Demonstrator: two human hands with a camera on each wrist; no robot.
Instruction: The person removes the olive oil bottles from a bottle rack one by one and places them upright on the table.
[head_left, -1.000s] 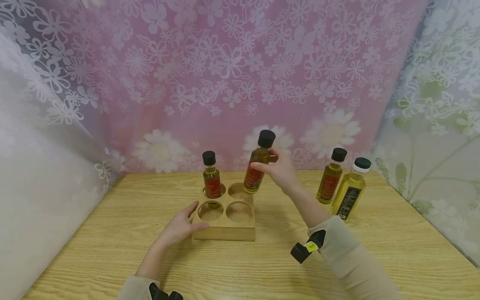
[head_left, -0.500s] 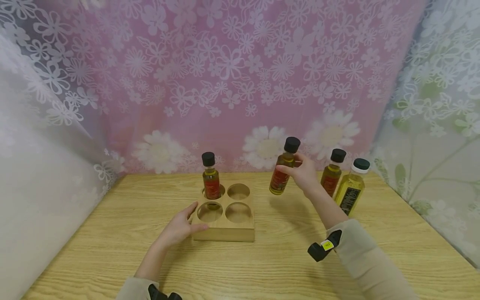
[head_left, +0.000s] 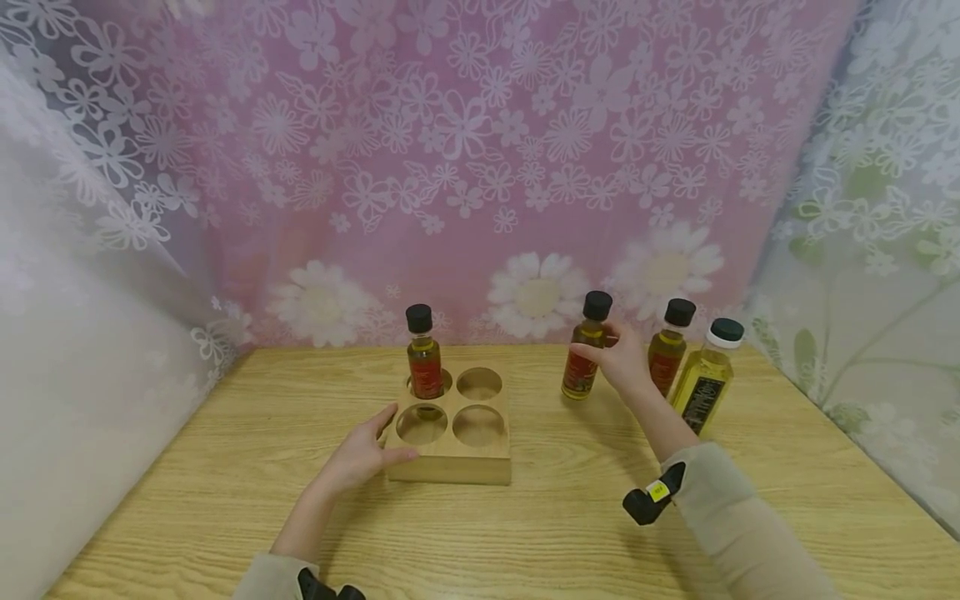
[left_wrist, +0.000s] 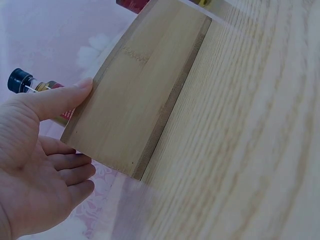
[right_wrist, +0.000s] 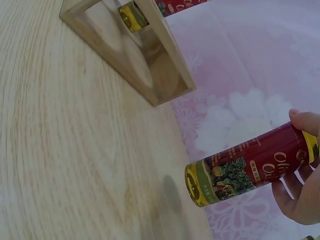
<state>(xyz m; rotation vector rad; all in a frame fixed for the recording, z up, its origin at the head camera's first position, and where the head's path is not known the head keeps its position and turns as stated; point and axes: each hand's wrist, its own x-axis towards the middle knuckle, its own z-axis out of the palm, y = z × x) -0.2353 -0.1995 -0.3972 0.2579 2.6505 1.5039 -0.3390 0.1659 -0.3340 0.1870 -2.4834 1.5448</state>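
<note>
My right hand (head_left: 626,358) grips an olive oil bottle (head_left: 579,377) with a black cap and red label, thumb and fingers round its upper body. The right wrist view shows the bottle's base close over the table, its shadow beside it. Left of it is a wooden rack (head_left: 495,450) with round holes. My left hand (head_left: 356,457) holds the rack's left front corner, thumb (left_wrist: 75,94) over the edge and fingers along the side. A matching olive oil bottle (head_left: 426,373) stands in the rack's back left hole; the other holes hold no bottle.
A third red-labelled bottle (head_left: 664,357) stands on the wooden table (head_left: 555,533), right of my right hand and partly hidden by it. Beside it is a clear yellow oil bottle (head_left: 705,385) with a black label. A pink flowered curtain (head_left: 450,208) hangs behind the table.
My right hand has carried the olive oil bottle from above the rack's back right hole rightward and down close to the table, making it more upright. The left hand and rack have stayed put.
</note>
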